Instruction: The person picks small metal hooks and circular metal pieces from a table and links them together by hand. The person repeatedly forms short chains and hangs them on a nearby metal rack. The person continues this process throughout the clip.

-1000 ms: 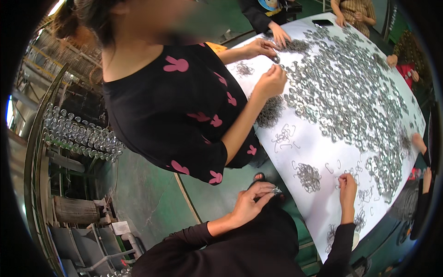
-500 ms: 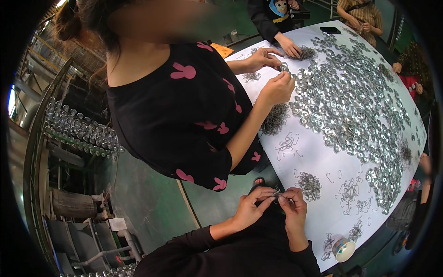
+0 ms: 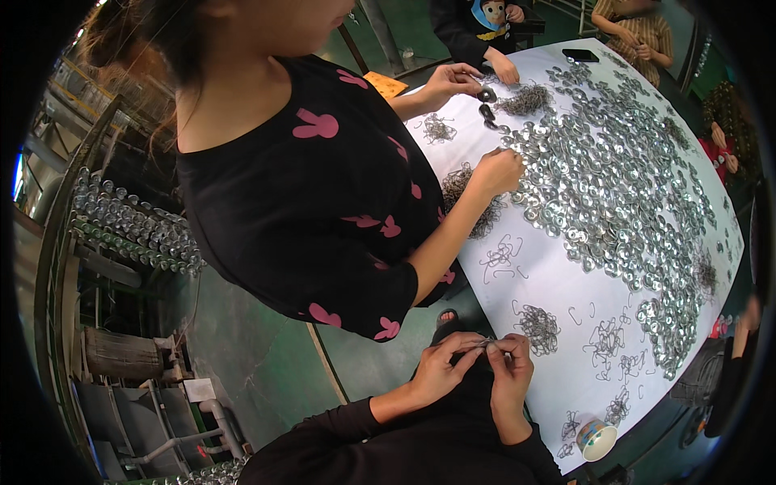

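Head view: the bare left hand (image 3: 444, 368) and bare right hand (image 3: 511, 376) meet at the left edge of the broad white-topped desk (image 3: 558, 388), fingers pinched narrow on a small, mostly hidden silvery metal piece (image 3: 487, 340) just outside that edge. Two-handed fingertip work seems the step in hand; next, it probably calls for a steady, light pinch from both sides.

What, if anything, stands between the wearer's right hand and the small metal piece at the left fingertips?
Nothing visible does: the right hand meets the left hand at the small metal piece, which is partly hidden.
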Demonstrator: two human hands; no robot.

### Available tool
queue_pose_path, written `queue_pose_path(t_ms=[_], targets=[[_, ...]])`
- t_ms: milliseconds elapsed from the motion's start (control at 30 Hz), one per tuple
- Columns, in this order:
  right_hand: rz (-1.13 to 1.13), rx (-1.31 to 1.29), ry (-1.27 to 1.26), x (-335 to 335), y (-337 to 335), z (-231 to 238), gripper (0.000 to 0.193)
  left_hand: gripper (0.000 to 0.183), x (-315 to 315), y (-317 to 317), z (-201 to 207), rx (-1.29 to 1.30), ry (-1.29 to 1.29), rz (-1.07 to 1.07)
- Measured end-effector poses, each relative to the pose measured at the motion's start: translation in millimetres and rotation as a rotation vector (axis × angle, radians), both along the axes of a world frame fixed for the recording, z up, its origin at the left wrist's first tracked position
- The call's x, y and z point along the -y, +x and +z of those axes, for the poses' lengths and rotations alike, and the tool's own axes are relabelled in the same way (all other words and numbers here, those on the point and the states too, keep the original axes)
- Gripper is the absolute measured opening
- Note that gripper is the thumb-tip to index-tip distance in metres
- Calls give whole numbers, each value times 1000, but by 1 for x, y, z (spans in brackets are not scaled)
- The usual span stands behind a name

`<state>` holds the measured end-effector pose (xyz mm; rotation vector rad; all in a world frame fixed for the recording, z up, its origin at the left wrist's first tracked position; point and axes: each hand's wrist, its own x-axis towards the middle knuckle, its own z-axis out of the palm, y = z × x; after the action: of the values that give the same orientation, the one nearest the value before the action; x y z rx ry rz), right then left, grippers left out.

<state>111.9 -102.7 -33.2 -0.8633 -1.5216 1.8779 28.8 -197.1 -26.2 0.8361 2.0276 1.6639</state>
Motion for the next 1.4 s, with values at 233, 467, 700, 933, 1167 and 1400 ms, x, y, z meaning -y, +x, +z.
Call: queue_pose_path(t_ms=[233,467,700,933,1167,1400], targets=[[9,-38,-65,1,-4,3,5,23,0,-1,-4,-16,6,1],[-12,-25,16,-4,-5,1,6,27,-7,1,1,-90,-2,85],[-52,-63,51,-6,-6,-4,8,38,-8,4,-6,-98,-13,31],[8,-9,82,-6,11,3,6,18,-15,-10,-25,68,74,-32],[-84,35,180,-3,29,-1,9,15,-130,-69,-73,-425,-49,-35],[-121,117,205,2,51,-1,9,26,-239,-130,-141,-680,-368,106]])
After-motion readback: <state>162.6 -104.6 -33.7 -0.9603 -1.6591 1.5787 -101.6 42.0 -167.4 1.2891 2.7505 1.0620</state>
